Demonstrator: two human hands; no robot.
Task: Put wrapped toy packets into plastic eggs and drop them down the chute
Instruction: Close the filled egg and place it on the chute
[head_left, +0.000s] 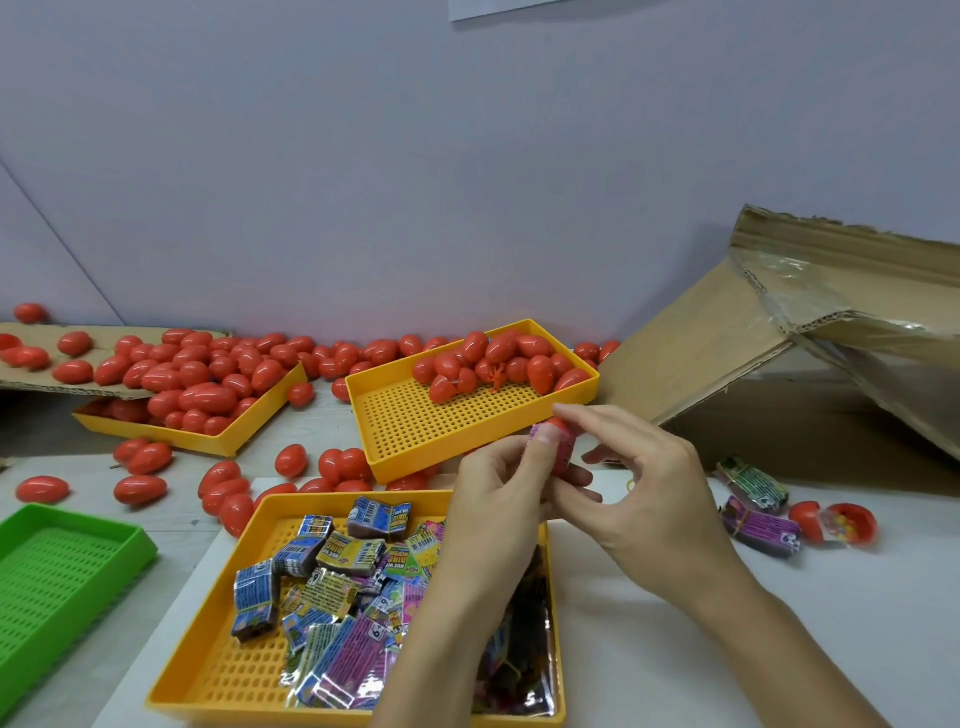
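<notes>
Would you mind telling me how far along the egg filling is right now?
No finished eggs are identifiable. In hand: the left hand and right hand press a packet into a red egg. Left: many packets in the near yellow tray, and loose eggs behind.

**Stuffing a packet into a red egg, mid-table**

Left hand (498, 480) grips a red egg (563, 457) with a purple packet (540, 432) poking out, right hand (644, 483) pinching at its top. Yellow tray (218, 654) of packets sits underneath, another yellow tray (441, 431) of eggs just behind. Green tray (62, 566) far left, cardboard box (779, 364) right.
</notes>
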